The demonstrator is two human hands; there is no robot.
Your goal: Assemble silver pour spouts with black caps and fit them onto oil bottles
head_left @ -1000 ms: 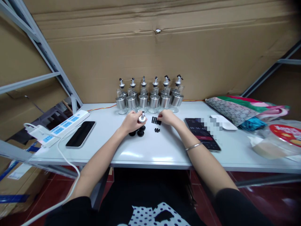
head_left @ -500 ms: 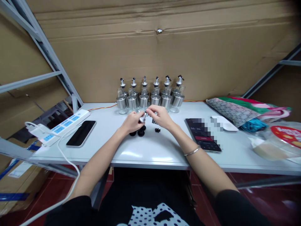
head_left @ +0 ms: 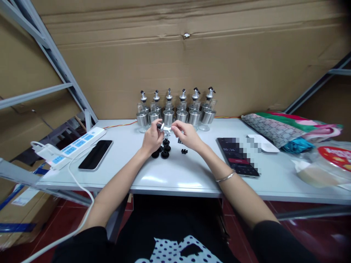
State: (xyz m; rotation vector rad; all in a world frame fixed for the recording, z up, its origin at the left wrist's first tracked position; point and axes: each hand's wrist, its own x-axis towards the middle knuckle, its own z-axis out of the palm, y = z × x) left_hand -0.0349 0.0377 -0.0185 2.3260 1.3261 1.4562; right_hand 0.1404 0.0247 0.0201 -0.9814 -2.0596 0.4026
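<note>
Over the middle of a pale desk (head_left: 197,177), a person's left hand (head_left: 153,138) is pinching a silver pourer (head_left: 164,128), its spout pointing toward the right hand (head_left: 187,136). That right hand is pressing thumb and forefinger together beside the spout's tip; whether it is pinching a small part cannot be told. Just below the left hand, round black stoppers (head_left: 165,154) are sitting in a cluster. Tiny black pieces (head_left: 184,151) are lying to their right, and the right hand is partly hiding more black parts (head_left: 180,141) beyond. Behind the hands, uncapped metal-sleeved bottles (head_left: 168,118) are standing in a row, partly blocking a rear row topped with pourers (head_left: 182,95). On the left, a phone (head_left: 95,155) is lying beside a power strip (head_left: 78,147). To the right, another phone (head_left: 238,157), a folded fabric bundle (head_left: 290,128) and a red-labelled plastic tub (head_left: 329,164) are taking up space.
</note>
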